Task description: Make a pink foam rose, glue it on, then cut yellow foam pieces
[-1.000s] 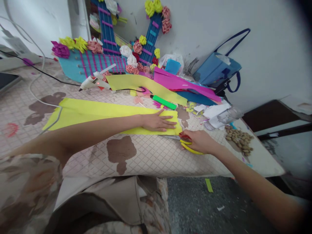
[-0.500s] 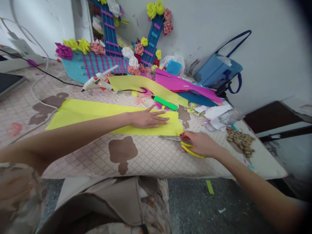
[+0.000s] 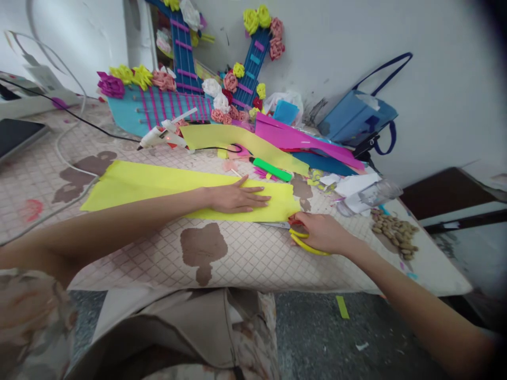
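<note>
A long sheet of bright yellow crepe paper [image 3: 158, 182] lies flat across the table. My left hand [image 3: 237, 197] rests palm down on its right part, fingers stretched out and pressing lightly on it. At the sheet's near right corner, my right hand [image 3: 319, 232] is closed around yellow-handled scissors [image 3: 307, 244]. Their blades point left along the paper's near edge and are partly hidden beneath it. Whether the blades are apart cannot be made out.
A white glue gun [image 3: 162, 134] stands behind the paper, near a green marker [image 3: 271, 169]. Farther back are a flower-trimmed turquoise guitar shape [image 3: 137, 113] and magenta paper [image 3: 301, 140]. To the right lie a clear jar [image 3: 380, 194] and peanuts [image 3: 396, 232]. A tablet-like dark device [image 3: 19, 136] sits left.
My right hand and the scissors have shifted slightly left along the paper's near edge. The left hand stays flat on the sheet. The whole view has shifted a little.
</note>
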`<state>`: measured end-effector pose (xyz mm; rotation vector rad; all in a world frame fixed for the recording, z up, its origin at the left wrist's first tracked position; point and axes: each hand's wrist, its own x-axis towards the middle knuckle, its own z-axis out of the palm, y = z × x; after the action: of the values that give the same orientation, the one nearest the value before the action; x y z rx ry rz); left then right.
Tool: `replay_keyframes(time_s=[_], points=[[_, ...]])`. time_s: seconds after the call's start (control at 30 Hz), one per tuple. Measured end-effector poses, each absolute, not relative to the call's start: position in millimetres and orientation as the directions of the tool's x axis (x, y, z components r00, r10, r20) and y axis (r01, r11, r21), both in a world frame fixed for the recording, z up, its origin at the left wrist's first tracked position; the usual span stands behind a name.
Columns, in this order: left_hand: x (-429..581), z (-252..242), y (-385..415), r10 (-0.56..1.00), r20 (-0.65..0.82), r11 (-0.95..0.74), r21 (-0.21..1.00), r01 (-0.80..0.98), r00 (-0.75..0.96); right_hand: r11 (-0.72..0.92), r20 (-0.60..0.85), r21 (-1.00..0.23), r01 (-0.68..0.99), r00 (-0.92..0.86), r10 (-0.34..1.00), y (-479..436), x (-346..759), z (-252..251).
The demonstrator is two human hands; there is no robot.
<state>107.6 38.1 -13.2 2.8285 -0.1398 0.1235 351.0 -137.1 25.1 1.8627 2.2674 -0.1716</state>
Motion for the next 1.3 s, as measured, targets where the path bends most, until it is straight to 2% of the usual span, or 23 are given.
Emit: replay_keyframes(time_s=[0.3,0.57,1.0,1.17,1.3], points=[[107.6,-13.7,39.8,-0.091,0.112,-0.928,0.352,-0.125,0.99,0.224,-0.185,0.053,0.973,-0.211,0.96,-139.4,349.2,26.8],[111.4,-10.9,36.9,-0.12,0.137,-0.93,0.33,-0.159,0.983,0.232,-0.178,0.055,0.971,-0.219,0.959,-137.6,346.6,26.9],[111.4,-14.9,36.9,-0.109,0.117,-0.935,0.324,-0.141,0.987,0.208,-0.193,0.182,0.961,-0.172,0.966,-141.1,351.2,23.4],[112.1,-15.5,36.5,-0.094,0.105,-0.935,0.332,-0.124,0.99,0.203,-0.166,0.096,0.974,-0.186,0.969,-142.7,346.8,26.6],[111.7,-14.4,36.1,-0.075,0.073,-0.924,0.37,-0.097,0.994,0.203,-0.179,0.083,0.976,-0.186,0.966,-140.1,340.4,28.1]])
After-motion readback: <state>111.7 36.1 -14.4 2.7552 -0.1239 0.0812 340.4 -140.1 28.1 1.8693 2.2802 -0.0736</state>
